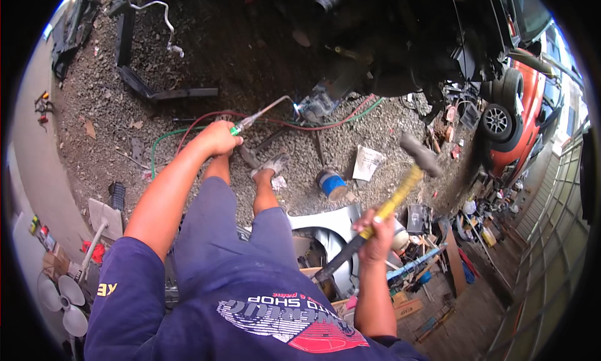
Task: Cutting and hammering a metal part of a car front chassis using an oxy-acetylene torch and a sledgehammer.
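Note:
My left hand [218, 137] is closed round the handle of a gas torch [250, 119]. Its bent metal tube reaches away to the right, and a small bright bluish glow shows at the tip, close to a greyish metal part [318, 104]. A red hose [338, 122] and a green hose [164, 139] run over the gravel around it. In my right hand [377, 236] is a sledgehammer [400, 192], gripped partway along its yellow and black handle. The steel head is raised up and to the right, apart from anything else.
Gravel lies underfoot. A blue can [332, 184] and a white sheet or bag [368, 162] are ahead of my feet. A silver car panel [338, 261], boards and scrap crowd the right. A wheel [499, 122] and orange car [526, 142] stand farther off; a fan [66, 295] is at left.

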`<action>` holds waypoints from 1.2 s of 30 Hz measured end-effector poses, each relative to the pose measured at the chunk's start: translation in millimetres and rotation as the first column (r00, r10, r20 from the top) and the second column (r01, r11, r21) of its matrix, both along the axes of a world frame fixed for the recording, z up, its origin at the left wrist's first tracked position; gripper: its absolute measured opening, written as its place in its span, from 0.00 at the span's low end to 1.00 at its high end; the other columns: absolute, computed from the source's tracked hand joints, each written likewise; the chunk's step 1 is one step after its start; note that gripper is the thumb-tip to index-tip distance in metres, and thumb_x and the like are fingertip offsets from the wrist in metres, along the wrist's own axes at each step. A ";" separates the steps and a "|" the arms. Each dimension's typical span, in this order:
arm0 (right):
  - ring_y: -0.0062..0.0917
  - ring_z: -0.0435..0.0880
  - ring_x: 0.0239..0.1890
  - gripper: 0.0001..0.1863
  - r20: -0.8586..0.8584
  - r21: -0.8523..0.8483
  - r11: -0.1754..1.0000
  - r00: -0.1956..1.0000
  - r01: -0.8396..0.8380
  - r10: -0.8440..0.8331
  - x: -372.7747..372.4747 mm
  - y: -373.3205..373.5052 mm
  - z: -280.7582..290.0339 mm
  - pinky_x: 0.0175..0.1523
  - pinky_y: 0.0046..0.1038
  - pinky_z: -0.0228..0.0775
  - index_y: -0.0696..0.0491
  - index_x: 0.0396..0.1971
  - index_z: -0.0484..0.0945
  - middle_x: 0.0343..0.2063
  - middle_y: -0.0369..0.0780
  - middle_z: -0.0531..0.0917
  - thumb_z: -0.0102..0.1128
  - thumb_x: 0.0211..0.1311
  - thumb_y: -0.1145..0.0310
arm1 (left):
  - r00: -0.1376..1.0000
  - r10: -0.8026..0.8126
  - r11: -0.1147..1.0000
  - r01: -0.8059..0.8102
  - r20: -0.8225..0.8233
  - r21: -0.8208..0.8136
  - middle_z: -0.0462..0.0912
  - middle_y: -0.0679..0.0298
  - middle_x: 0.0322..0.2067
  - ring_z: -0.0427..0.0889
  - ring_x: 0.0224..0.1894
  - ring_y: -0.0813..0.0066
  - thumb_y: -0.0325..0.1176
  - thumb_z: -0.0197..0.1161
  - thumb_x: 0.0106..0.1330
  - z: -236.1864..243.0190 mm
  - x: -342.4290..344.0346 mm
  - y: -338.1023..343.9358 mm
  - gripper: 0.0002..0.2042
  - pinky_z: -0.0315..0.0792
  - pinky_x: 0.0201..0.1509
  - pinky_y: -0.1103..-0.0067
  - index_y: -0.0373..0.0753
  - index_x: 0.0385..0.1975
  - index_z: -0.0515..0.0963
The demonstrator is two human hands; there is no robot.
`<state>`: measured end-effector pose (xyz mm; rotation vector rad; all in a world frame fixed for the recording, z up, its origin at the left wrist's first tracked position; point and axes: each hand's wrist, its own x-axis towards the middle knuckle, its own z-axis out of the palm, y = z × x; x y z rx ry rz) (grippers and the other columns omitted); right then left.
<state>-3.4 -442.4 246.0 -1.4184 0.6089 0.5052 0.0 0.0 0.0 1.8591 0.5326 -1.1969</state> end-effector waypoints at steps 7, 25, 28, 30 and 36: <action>0.22 0.71 0.23 0.11 0.226 0.046 0.987 0.961 0.152 -0.159 138.8 3.0 56.7 0.34 0.32 0.73 0.47 0.45 0.73 0.24 0.32 0.71 0.58 0.85 0.56 | 0.998 0.030 0.999 -0.031 0.053 0.017 0.93 0.46 0.44 0.92 0.49 0.46 0.45 0.76 0.69 -0.9 9.3 -1.7 0.17 0.82 0.57 0.58 0.37 0.45 0.88; 0.18 0.62 0.14 0.18 0.297 0.084 0.996 0.955 -0.034 0.007 68.8 31.6 -8.1 0.23 0.27 0.61 0.47 0.34 0.68 0.16 0.29 0.63 0.61 0.86 0.56 | 0.994 0.081 0.996 -0.083 0.072 0.029 0.91 0.50 0.37 0.91 0.43 0.55 0.42 0.75 0.69 40.0 31.6 3.3 0.15 0.80 0.53 0.61 0.35 0.43 0.86; 0.21 0.72 0.24 0.16 0.527 0.053 0.989 0.845 -0.141 0.092 110.7 29.4 15.0 0.35 0.30 0.72 0.47 0.34 0.69 0.22 0.33 0.71 0.61 0.85 0.60 | 0.994 0.073 0.997 -0.076 0.080 0.032 0.91 0.50 0.36 0.91 0.43 0.55 0.43 0.75 0.69 36.4 32.7 2.9 0.16 0.80 0.52 0.60 0.35 0.42 0.85; 0.20 0.72 0.26 0.14 0.637 -0.040 0.989 0.759 -0.139 0.133 157.6 29.8 38.4 0.36 0.28 0.71 0.47 0.35 0.70 0.26 0.33 0.73 0.60 0.85 0.62 | 0.997 0.076 0.997 -0.077 0.030 0.018 0.91 0.49 0.36 0.90 0.42 0.53 0.43 0.75 0.70 45.0 39.3 -2.9 0.16 0.80 0.52 0.59 0.35 0.41 0.85; 0.15 0.60 0.19 0.23 0.837 0.099 0.959 0.544 -0.265 0.064 275.4 78.6 54.3 0.29 0.25 0.58 0.44 0.27 0.63 0.20 0.28 0.62 0.55 0.89 0.57 | 0.993 0.067 0.996 -0.072 0.093 0.047 0.90 0.48 0.37 0.89 0.44 0.50 0.43 0.74 0.70 27.4 22.4 -6.1 0.16 0.79 0.54 0.59 0.35 0.41 0.84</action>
